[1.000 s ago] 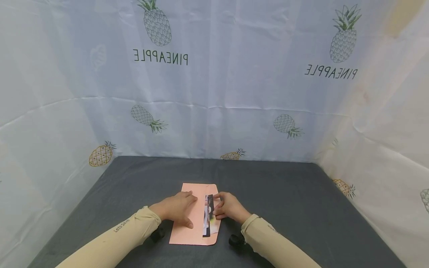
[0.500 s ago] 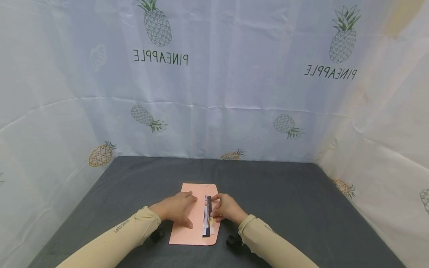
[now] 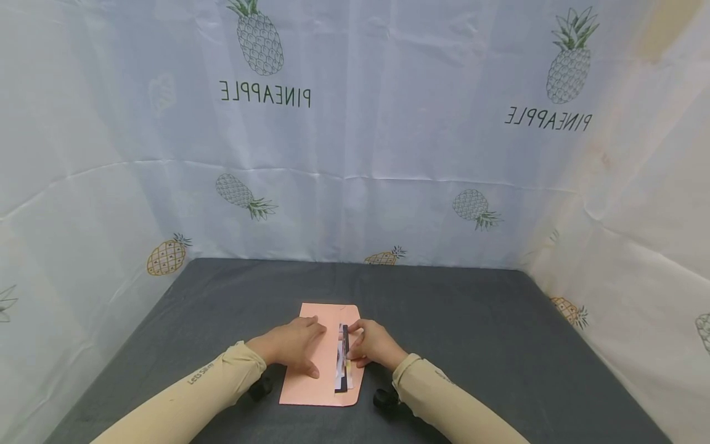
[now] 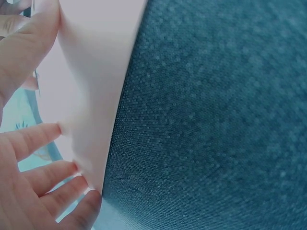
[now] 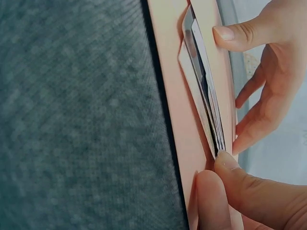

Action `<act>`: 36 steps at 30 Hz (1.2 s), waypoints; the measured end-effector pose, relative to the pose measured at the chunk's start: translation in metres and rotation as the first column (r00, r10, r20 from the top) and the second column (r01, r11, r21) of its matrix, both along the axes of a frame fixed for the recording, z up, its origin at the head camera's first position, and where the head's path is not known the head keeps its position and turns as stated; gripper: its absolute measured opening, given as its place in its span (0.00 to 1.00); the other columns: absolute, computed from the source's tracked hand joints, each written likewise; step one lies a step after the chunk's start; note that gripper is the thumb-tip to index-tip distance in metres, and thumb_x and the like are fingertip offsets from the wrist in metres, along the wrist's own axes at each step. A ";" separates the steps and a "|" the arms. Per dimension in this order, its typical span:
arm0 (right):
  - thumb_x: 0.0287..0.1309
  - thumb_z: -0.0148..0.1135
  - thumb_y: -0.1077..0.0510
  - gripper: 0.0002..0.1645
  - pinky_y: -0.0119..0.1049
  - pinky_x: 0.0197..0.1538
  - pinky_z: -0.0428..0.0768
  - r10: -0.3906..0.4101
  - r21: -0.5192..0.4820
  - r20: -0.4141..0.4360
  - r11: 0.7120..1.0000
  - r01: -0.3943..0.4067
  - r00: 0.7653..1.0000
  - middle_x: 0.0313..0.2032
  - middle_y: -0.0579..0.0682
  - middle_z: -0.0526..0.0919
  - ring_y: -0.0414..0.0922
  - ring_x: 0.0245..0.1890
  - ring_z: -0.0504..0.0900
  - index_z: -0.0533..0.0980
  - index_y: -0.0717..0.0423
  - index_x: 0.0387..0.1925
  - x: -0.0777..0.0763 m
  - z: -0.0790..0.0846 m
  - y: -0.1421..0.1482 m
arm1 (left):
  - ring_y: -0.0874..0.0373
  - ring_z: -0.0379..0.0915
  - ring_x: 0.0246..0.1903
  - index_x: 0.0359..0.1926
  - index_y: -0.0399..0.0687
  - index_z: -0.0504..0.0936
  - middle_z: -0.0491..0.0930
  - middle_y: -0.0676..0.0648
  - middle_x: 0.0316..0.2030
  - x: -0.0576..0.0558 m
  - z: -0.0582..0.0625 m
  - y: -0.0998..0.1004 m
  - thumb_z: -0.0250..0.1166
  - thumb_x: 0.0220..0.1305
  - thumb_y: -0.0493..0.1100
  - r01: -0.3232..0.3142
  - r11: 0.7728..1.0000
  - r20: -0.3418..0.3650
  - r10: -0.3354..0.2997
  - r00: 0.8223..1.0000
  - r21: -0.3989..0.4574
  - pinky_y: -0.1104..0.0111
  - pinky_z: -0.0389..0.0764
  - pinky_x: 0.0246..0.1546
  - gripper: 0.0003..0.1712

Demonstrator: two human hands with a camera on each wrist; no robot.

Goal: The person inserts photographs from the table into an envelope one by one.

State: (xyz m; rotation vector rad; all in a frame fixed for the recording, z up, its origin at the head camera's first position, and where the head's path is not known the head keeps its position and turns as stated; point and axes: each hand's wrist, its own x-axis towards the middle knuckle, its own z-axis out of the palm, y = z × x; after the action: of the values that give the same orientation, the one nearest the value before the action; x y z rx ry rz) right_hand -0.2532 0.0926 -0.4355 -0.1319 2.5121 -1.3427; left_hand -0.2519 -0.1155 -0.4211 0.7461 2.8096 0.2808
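A pink envelope (image 3: 294, 393) lies on the dark tabletop, with a stack of printed photo cards (image 3: 341, 364) partly showing along its right side. My left hand (image 3: 288, 345) rests on the envelope with its fingers spread. At the exposed edge of the cards is my right hand (image 3: 379, 345), its fingers bent. In the right wrist view, thumb and finger come together at one end of the stacked cards (image 5: 204, 86), just by the envelope (image 5: 165, 62). The left wrist view has my left fingertips touching the pale envelope (image 4: 91, 96). The cards' other side is hidden inside the envelope.
A dark grey cloth (image 3: 455, 333) covers the table. White curtains (image 3: 355, 123) printed with pineapples hang behind and at both sides. Small black devices sit under each wrist, the right one (image 3: 385, 398) showing more plainly.
My right hand has shifted slightly left, and the cards have slid left with it, so a narrower strip of them shows. The left hand and the envelope stay put.
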 end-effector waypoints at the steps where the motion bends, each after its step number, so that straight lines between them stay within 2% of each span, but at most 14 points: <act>1: 0.45 0.71 0.73 0.30 0.32 0.23 0.81 0.000 -0.002 0.000 1.000 0.000 1.000 0.22 0.53 0.79 0.42 0.16 0.79 0.74 0.63 0.53 0.000 0.000 0.000 | 0.45 0.58 0.69 0.65 0.46 0.70 0.62 0.39 0.70 0.000 0.000 0.000 0.77 0.42 0.62 0.001 1.000 -0.001 -0.001 1.000 0.001 0.50 0.68 0.62 0.51; 13: 0.42 0.71 0.75 0.31 0.32 0.22 0.80 0.005 0.009 -0.020 1.000 -0.005 1.000 0.20 0.53 0.79 0.41 0.15 0.78 0.73 0.63 0.51 -0.002 -0.002 -0.002 | 0.46 0.58 0.69 0.64 0.46 0.70 0.63 0.39 0.69 0.001 0.001 -0.001 0.77 0.41 0.62 0.002 1.000 -0.001 -0.002 1.000 0.010 0.51 0.69 0.62 0.51; 36: 0.41 0.72 0.75 0.32 0.32 0.22 0.80 -0.007 0.016 -0.004 1.000 0.007 1.000 0.22 0.53 0.78 0.42 0.16 0.78 0.73 0.60 0.51 -0.001 -0.001 -0.003 | 0.46 0.57 0.70 0.65 0.47 0.70 0.62 0.40 0.70 0.001 -0.001 -0.001 0.78 0.40 0.63 -0.003 1.000 0.012 0.002 1.000 0.020 0.51 0.68 0.63 0.52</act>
State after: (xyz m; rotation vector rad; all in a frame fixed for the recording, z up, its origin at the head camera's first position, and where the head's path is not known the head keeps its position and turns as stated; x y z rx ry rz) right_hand -0.2544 0.0896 -0.4361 -0.1226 2.5285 -1.3267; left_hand -0.2508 -0.1169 -0.4222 0.7428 2.8009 0.3135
